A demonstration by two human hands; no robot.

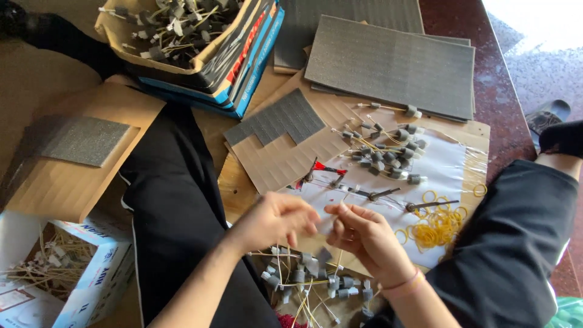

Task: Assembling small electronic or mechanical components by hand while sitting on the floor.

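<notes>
Landmark: your plastic sheet [446,164] on the floor.
Rubber bands [438,228]: on its right part.
Loose wired parts [388,152]: on its far part.
Foam sheets [388,61]: behind it.
Open box [200,58]: far left of it.
Your hands [322,228]: at its near edge.

The left hand [273,220] and right hand [367,238] meet near the middle, fingertips pinched together over something too small to make out. Just below them lies a loose heap of small grey-capped parts on pale wire leads [310,282]. Right of the right hand sits a pile of yellow rubber bands [436,228] on a white plastic sheet [446,167], with another cluster of grey-capped parts [385,152] farther away. Beyond lie grey foam sheets [388,64], and at far left a cardboard box [182,42] holds more of the parts.
</notes>
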